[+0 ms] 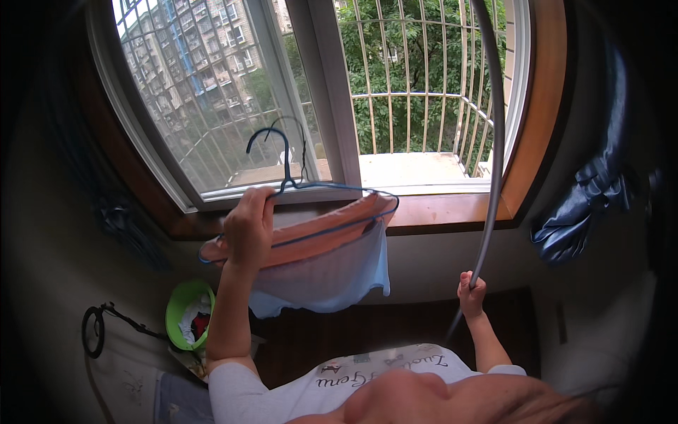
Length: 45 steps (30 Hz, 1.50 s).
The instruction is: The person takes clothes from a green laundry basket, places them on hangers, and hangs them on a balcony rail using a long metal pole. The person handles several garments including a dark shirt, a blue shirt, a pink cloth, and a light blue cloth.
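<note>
My left hand [247, 225], in front of the window, grips a blue clothes hanger [329, 231] beside the base of its hook. Over the hanger's lower bar drapes a cloth item [323, 286], peach along the top and pale blue below. Behind the hook shows a thinner dark hook [304, 153]; whether it is a second hanger or a reflection I cannot tell. Lower on the right, my right hand [471, 293] is closed around a long grey pole [496, 132]. The pole looks bent by the lens and runs up past the open window side; its lower end fades behind my body.
A sliding window [328, 95] with a metal security grille [408, 95] outside stands ahead, above a wooden sill [439, 211]. Tied blue curtains [569, 222] hang at the sides. Below left are a green basin [177, 312] holding laundry and a black ring-shaped stand [93, 332].
</note>
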Available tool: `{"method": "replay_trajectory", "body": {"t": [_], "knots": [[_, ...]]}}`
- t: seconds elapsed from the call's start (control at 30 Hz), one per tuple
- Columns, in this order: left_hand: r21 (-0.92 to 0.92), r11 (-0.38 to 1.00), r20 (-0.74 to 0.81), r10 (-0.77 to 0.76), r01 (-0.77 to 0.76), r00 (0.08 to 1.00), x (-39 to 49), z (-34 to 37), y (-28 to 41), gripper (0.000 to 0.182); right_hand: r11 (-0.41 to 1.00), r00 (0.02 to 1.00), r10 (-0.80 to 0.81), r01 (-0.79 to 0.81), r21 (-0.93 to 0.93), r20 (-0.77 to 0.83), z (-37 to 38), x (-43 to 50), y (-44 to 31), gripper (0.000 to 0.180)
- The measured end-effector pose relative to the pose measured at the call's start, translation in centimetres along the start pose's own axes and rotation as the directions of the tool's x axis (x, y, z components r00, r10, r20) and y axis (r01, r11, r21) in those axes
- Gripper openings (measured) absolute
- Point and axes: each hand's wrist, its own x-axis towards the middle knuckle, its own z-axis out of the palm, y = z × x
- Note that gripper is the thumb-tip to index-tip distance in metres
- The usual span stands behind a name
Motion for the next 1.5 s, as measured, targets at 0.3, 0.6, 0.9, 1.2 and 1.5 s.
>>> {"method": "replay_trajectory", "body": {"t": [0.3,0.6,0.9,1.2,1.5], "knots": [[0.077,0.997,-0.001,0.016,-0.016,1.0,9.2,4.0,1.7,0.011,0.95,0.938,0.292,-0.262,-0.171,0.189,-2.3,-8.3,4.1,0.047],[0.088,0.994,0.087,-0.072,0.064,0.994,14.4,9.3,4.3,0.015,0.891,0.834,0.451,-0.443,-0.103,0.317,-5.9,-11.1,8.2,0.051],[0.046,0.967,0.199,-0.253,0.249,0.947,17.8,13.5,9.0,0.02,0.865,0.777,0.493,-0.485,-0.127,0.391,-9.5,-4.5,12.4,0.047],[0.235,0.945,0.154,-0.269,0.229,0.951,19.0,15.7,14.0,0.021,0.882,0.76,0.412,-0.47,-0.012,0.503,-10.6,0.4,11.6,0.048],[-0.267,0.957,0.003,0.117,-0.111,0.993,7.5,21.9,20.5,0.036,0.438,0.492,0.289,-0.831,0.343,0.821,-10.0,13.7,4.4,0.035]]}}
